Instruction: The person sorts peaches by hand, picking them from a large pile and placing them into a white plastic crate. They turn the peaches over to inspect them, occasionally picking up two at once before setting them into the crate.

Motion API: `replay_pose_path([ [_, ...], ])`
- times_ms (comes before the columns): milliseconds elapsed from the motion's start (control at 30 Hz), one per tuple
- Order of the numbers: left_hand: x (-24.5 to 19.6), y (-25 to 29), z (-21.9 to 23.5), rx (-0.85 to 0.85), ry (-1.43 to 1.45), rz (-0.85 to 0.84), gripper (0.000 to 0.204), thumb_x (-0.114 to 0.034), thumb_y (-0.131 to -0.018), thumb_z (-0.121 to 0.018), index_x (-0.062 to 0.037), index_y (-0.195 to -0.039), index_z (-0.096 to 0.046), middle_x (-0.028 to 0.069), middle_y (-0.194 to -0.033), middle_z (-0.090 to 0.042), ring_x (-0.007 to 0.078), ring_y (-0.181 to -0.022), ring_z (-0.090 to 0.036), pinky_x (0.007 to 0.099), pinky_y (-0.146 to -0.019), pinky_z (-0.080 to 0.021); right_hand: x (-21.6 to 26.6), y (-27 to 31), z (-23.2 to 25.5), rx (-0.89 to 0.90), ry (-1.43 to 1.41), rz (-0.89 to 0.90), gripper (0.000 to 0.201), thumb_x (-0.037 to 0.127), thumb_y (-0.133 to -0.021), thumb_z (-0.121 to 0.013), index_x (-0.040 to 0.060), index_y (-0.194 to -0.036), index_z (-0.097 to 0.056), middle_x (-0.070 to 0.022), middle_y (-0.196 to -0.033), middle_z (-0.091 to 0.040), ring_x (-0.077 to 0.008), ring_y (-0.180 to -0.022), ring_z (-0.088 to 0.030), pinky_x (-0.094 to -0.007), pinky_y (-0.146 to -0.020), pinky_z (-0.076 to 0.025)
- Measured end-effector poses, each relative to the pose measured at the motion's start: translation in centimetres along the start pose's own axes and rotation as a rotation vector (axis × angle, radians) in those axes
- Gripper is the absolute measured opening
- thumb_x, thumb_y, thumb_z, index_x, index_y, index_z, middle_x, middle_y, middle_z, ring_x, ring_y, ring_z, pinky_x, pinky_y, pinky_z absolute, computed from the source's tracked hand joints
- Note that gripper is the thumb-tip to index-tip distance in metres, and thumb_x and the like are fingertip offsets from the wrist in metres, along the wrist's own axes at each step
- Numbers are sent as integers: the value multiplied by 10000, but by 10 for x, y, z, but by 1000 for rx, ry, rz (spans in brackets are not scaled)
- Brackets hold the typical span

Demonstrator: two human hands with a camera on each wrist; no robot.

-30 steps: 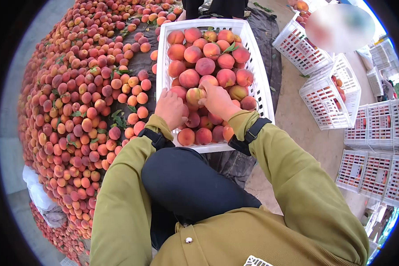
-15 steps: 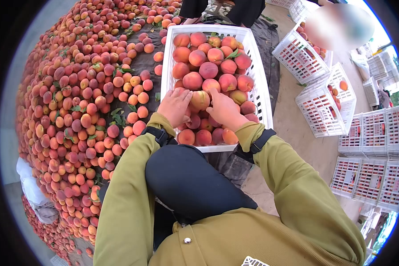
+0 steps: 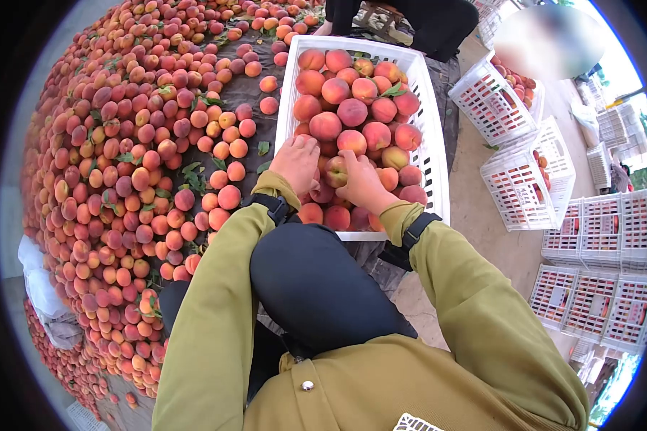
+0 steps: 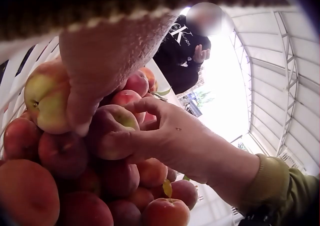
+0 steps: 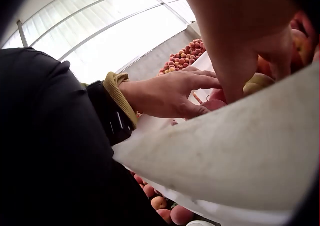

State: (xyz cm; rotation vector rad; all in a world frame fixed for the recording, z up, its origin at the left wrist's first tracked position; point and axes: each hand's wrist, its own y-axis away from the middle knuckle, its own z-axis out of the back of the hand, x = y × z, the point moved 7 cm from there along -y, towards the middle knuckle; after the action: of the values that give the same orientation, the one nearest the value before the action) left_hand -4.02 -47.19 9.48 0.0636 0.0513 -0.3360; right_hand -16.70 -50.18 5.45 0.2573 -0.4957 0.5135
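My right hand pinches a yellow-red peach between thumb and fingers over the near half of a white plastic crate. In the left wrist view that peach shows a greenish hollow at its stem end. My left hand is just to the left, inside the crate's left wall, its fingers bent over a peach with the thumb on the other side. Its fingertips are partly hidden behind fruit in the left wrist view. Peaches fill the crate around both hands, a green leaf among them.
A large heap of loose peaches spreads along the left. Tilted white crates and stacked crates stand on the right. My bent knee is close to the crate's near edge. Another person in dark clothes is beyond the crate.
The view has shifted, so the crate appears further right. The fingers of my left hand have drawn away from the peach in my right hand, which keeps hold of it.
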Motion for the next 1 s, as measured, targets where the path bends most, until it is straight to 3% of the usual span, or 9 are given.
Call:
replay_pose_path([
  [100, 1, -1, 0, -4, 14, 1, 749, -368, -604, -775, -7, -1206, -512, 106, -1253, -498, 256, -1184, -436, 363, -991, -351, 1, 3, 3, -35, 41, 115, 730, 256, -619, -772, 78, -1235, -423, -233, -1061, -500, -420, -969, -548, -459, -813, -477],
  [400, 2, 0, -1, -15, 37, 11, 741, -351, -596, -778, -25, -1204, -507, 106, -1245, -496, 253, -1173, -445, 354, -980, -361, 13, -1, 7, -65, 35, -165, 849, 307, -589, -797, -21, -1226, -341, -293, -1088, -467, -444, -992, -519, -447, -824, -476],
  [500, 2, -2, -2, -10, 40, 14, 724, -339, -592, -777, -30, -1189, -508, 100, -1224, -497, 251, -1164, -447, 352, -966, -370, 11, 0, 2, -75, -80, -110, 844, 293, -612, -787, -27, -1235, -316, -334, -1130, -449, -458, -1006, -509, -443, -843, -471],
  [600, 2, -2, -1, -19, 45, 15, 712, -329, -588, -776, -31, -1178, -510, 95, -1199, -496, 248, -1157, -448, 351, -953, -378, -16, -2, -11, -65, -316, -205, 791, 251, -644, -768, -22, -1236, -321, -316, -1127, -486, -421, -1001, -530, -422, -859, -465],
  [667, 2, -1, -1, -10, 48, 19, 709, -326, -587, -775, -31, -1175, -511, 93, -1189, -495, 247, -1155, -448, 351, -947, -381, -22, -8, -20, 56, -745, -262, 694, 205, -684, -736, -14, -1214, -345, -263, -1070, -543, -367, -983, -560, -405, -871, -458],
  [800, 2, -2, -2, -20, 54, 18, 711, -323, -579, -779, -29, -1171, -515, 93, -1184, -494, 246, -1144, -453, 347, -935, -385, -6, -2, -2, -30, -538, -179, 632, 170, -678, -733, -3, -1171, -378, -223, -1001, -574, -342, -934, -583, -404, -849, -462],
  [900, 4, -2, -2, -47, 62, 19, 717, -313, -571, -784, -25, -1171, -518, 93, -1182, -496, 244, -1144, -454, 342, -935, -386, 10, -2, 10, -130, -372, -70, 619, 158, -653, -761, 5, -1129, -396, -218, -1013, -536, -371, -945, -553, -423, -827, -457],
  [967, 2, -1, 2, -55, 67, 24, 722, -307, -566, -788, -23, -1172, -518, 94, -1180, -498, 244, -1146, -455, 340, -936, -385, 23, -2, 25, -330, -160, -37, 639, 149, -633, -782, 11, -1123, -396, -220, -1037, -471, -400, -971, -502, -431, -821, -450],
  [1000, 2, -2, 2, -36, 82, 39, 729, -301, -559, -792, -25, -1175, -518, 94, -1173, -503, 245, -1146, -457, 340, -941, -384, 25, -6, 23, -329, -163, -37, 639, 149, -633, -782, 11, -1123, -396, -220, -1037, -471, -400, -971, -502, -431, -821, -450],
])
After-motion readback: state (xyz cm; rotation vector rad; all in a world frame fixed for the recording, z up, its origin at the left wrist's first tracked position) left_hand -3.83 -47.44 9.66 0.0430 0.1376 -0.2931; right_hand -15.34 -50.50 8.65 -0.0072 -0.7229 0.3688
